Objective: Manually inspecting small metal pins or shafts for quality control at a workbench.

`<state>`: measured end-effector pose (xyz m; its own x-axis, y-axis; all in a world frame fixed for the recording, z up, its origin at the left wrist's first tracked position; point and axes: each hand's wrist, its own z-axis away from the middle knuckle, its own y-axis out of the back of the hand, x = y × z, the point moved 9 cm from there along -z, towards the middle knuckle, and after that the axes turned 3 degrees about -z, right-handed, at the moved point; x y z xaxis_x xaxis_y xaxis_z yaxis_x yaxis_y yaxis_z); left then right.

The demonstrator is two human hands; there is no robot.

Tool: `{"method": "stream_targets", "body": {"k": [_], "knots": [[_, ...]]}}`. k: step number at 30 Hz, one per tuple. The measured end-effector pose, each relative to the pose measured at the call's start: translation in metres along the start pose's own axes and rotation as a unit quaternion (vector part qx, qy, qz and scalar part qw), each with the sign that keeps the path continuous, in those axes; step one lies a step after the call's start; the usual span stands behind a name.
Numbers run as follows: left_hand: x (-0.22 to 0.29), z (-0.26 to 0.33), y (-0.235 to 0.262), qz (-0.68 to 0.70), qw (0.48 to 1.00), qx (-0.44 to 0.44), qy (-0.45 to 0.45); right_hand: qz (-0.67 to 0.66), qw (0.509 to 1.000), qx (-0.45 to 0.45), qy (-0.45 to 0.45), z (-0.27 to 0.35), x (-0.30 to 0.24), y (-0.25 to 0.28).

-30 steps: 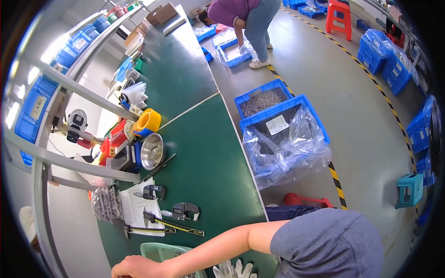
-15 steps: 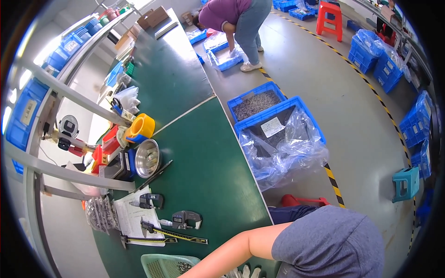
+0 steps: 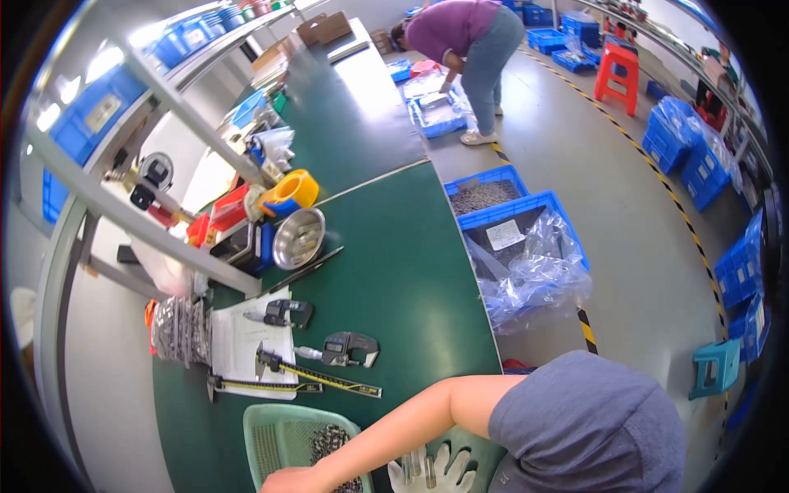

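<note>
Pale green plastic mesh basket [image 3: 283,440] of small dark metal parts [image 3: 330,444] at six o'clock is being reached into by a hand [image 3: 288,481] whose grip I cannot tell, so the next move is probably calling for picking a part.

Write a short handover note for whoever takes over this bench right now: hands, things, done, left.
Right hand: reaches across to the green basket, at the small metal parts. Its grip is cut off by the picture's edge, so I cannot tell.
Left hand: out of view.
A white glove lies beside the basket. Caliper and micrometer lie on the mat beyond it.
Done: parts are in the basket.
Left: measuring tools untouched.
</note>
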<state>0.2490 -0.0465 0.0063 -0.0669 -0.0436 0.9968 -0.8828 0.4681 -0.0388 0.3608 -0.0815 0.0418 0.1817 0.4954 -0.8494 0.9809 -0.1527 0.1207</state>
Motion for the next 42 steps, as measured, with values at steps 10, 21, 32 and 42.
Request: {"method": "stream_targets", "body": {"k": [10,21,32,42], "knots": [[-0.022,0.004,0.032,0.018,0.999,0.047,-0.022,-0.151,0.981,-0.098,-0.078,0.01,0.009,-0.012],[-0.004,0.011,0.015,0.006,0.997,0.056,-0.047,0.155,0.984,-0.066,0.062,0.021,-0.016,-0.01],[0.003,0.001,-0.003,-0.621,0.751,-0.183,-0.13,0.095,0.99,0.056,-0.085,0.011,0.005,0.017],[-0.039,0.0,-0.007,-0.691,0.672,-0.267,-0.03,0.091,0.989,0.07,-0.092,0.013,0.005,0.023]]}}
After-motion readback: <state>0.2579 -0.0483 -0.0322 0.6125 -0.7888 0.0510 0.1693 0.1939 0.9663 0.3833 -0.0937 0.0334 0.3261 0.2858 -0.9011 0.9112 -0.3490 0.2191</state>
